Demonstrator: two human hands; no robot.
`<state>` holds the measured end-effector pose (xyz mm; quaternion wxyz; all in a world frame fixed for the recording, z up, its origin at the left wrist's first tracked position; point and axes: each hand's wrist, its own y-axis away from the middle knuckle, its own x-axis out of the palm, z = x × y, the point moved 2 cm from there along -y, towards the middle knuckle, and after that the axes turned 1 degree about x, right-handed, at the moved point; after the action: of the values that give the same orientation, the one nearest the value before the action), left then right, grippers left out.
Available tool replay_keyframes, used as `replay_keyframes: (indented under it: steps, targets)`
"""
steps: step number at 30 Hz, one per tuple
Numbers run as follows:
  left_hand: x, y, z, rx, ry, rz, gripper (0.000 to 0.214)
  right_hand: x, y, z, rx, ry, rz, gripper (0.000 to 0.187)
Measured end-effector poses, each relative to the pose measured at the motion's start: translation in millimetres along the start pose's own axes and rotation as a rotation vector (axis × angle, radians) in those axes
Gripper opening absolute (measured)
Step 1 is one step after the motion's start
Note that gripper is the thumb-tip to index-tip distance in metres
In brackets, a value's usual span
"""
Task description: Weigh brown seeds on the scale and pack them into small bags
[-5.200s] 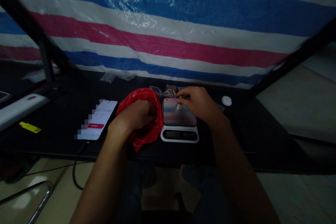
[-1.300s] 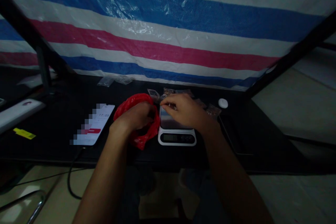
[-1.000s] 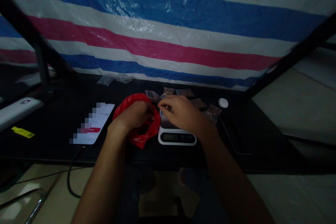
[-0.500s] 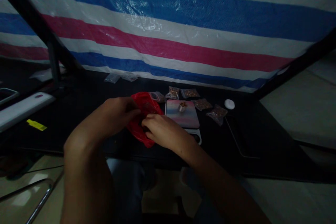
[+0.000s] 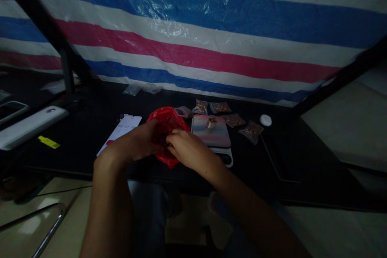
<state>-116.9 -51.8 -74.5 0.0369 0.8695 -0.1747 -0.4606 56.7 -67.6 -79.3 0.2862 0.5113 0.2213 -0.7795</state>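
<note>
Your left hand (image 5: 136, 145): grip closed on the red plastic bag (image 5: 169, 127), from the bag's left side.
Your right hand (image 5: 190, 151): grip closed on the same bag from its right, nearer the digital kitchen scale (image 5: 211, 135).
Bag: bunched between your hands near the tabletop's (image 5: 302, 161) front edge, no clear long axis.
Writing: the phone (image 5: 128, 125) shows a time, too blurred to read.
</note>
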Motion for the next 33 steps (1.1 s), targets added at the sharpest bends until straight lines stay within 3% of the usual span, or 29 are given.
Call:
replay_keyframes:
  steps: [3,9,16,21,25,33]
  targets:
    - [2.9,-1,-3,0.065,0.022,0.038,0.048,1,-1,2,0.029,0.001,-0.019,0.021]
    - [-2.6,6,-14,0.191,0.035,-0.004,0.043,5,-6,7,0.084,0.034,-0.047,0.019]
    - [-6.7,7,-5,0.132,-0.011,-0.003,0.041,0,-4,2,0.119,0.017,-0.045,0.022]
    - [-7.1,10,-16,0.103,-0.030,0.022,0.037,2,-5,3,0.130,0.025,-0.071,0.018]
    - [-7.2,11,-24,0.070,-0.039,0.042,0.036,0,-6,7,0.139,0.036,-0.019,0.020]
    - [-8.6,11,-18,-0.038,-0.136,0.149,0.036,-5,-3,-2,0.122,-0.033,-0.026,0.022]
